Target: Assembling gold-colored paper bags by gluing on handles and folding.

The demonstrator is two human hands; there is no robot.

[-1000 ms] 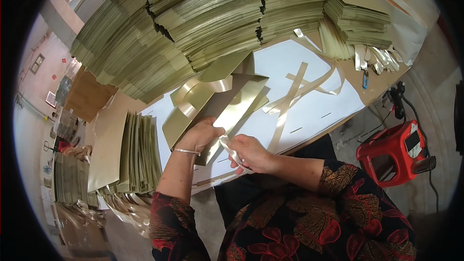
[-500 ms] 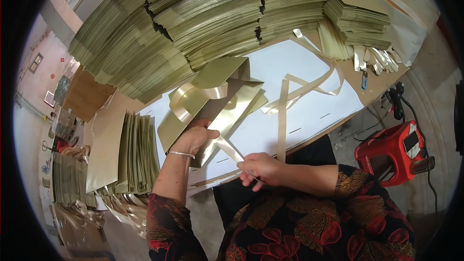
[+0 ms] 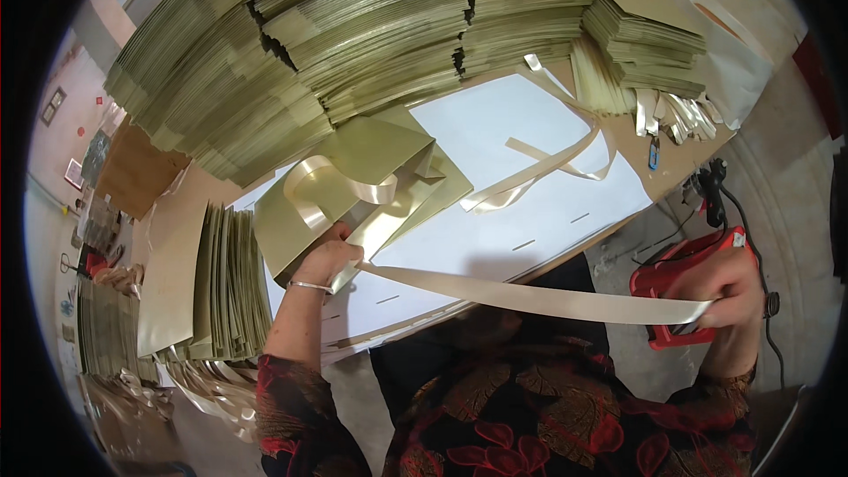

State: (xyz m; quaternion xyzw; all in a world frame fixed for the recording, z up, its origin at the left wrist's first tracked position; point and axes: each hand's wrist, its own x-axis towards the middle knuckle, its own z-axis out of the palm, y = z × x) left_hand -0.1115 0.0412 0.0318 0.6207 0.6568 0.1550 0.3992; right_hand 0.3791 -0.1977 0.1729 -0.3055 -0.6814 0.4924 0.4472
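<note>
My left hand [image 3: 329,263] is closed on the near edge of a gold paper bag [image 3: 296,225], with the thumb on top. The bag lies tilted on the table, its mouth partly spread, and a loop of shiny cream ribbon [image 3: 309,203] curls across its upper face. My right hand [image 3: 731,290] is far out to the right, pinching the end of a long cream ribbon [image 3: 530,297]. That ribbon stretches nearly straight from beside my left fingers to the right hand. Whatever else the right fingers may hold is hidden.
Tall stacks of gold bags [image 3: 371,35] line the back. More bags [image 3: 230,291] stand at the left, ribbons hanging below. White paper [image 3: 495,216] covers the tabletop, with loose ribbon [image 3: 539,168] on it. A red stool [image 3: 649,287] and cables [image 3: 711,185] are at the right.
My right hand has moved far to the right with the ribbon, drawing it out across the front of the table. The left hand and bag have shifted slightly left.
</note>
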